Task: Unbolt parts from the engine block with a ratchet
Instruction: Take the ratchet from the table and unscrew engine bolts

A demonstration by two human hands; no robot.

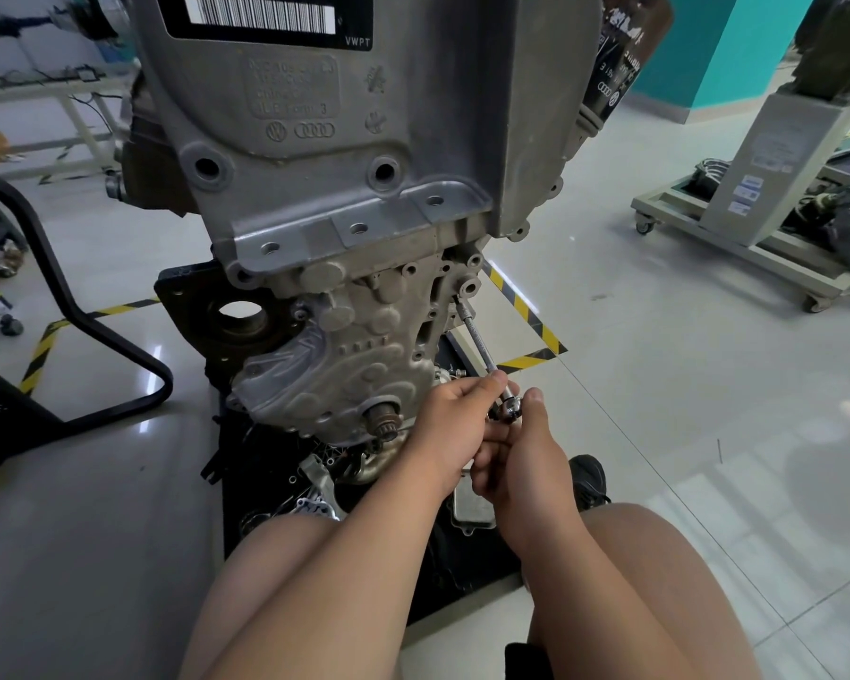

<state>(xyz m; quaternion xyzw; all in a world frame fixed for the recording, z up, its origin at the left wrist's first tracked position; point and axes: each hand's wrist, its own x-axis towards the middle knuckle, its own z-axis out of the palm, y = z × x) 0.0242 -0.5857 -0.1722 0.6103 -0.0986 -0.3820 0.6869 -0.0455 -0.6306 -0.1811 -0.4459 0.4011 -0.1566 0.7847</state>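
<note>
Left hand (457, 424) pinches extension bar (482, 343) just above ratchet (511, 408); right hand (526, 458) grips ratchet handle. Bar tip sits at engine block (364, 188) right edge. Tool stiff steel, probably slippery: steady bar, pull handle end

Bright, even daylight; floor glare, edge distortion.

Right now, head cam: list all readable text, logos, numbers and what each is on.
"VWPT": black barcode label on the engine cover.
Digits above the barcode: cut off.
VW and Audi-rings logos, no words: cast into the cover.
Blurred, last line perhaps "Form 3": cast part-number panel.
Unreadable, ring logo only: print on the oil filter.
Too small: extension bar engraving, grey stand stickers.
</note>
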